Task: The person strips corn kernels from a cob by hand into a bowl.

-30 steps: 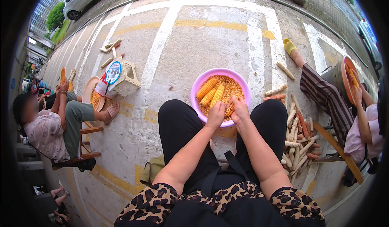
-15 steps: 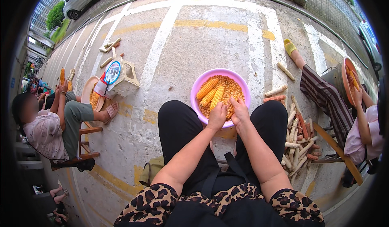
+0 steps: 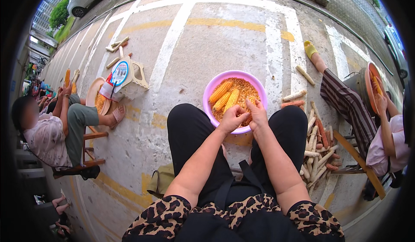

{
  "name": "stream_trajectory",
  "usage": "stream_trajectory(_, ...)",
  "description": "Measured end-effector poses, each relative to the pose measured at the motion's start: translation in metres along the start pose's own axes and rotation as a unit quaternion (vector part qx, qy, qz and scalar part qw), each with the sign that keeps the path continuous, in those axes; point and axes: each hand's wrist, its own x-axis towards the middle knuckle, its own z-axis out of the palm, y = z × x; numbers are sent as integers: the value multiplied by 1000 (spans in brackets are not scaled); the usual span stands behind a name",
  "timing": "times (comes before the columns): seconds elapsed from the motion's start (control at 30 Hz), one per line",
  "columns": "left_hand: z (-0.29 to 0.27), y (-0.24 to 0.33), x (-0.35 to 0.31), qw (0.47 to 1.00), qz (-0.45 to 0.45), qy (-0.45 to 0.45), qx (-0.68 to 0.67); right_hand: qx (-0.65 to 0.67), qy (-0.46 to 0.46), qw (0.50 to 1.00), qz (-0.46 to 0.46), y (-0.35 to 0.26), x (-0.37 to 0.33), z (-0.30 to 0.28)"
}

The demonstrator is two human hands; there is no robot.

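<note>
Centre of frame: the left hand [image 3: 232, 119] and right hand [image 3: 258, 113] close together around a corn cob [image 3: 247, 105] over the pink basin [image 3: 210, 91] — fingers curled, thumbs seemingly pressing kernels loose. The basin, just beyond the knees, holds loose kernels [image 3: 248, 90] and three whole cobs [image 3: 225, 97]. Stripped cobs [image 3: 317, 149] lie at right. Step judged: shelling — the next move likely calls for turning the cob to an unstripped row.

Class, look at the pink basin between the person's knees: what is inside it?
The pink basin holds loose yellow kernels and three whole corn cobs. The left hand and right hand cover its near part, so what lies beneath them is hidden.
</note>
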Motion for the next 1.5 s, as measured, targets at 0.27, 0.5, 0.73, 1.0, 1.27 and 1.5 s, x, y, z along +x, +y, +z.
stream_trajectory(0.27,9,10,-7,979,90,6,182,-1,27,1000,1,7,4,-7)
stream_trajectory(0.5,4,-10,-1,992,36,28,114,8,1,1000,-11,9,3,-2)
stream_trajectory(0.73,-1,1,0,998,-47,-20,-31,3,-28,1000,5,2,1,-2)
stream_trajectory(1.0,3,-3,0,992,84,-2,93,22,-32,999,21,0,1,-3)
stream_trajectory(1.27,-3,-2,3,984,-101,55,-133,68,-64,996,-2,-1,11,-9)
stream_trajectory(1.5,-7,-17,13,986,0,127,-106,83,-49,995,-25,-2,16,-6)
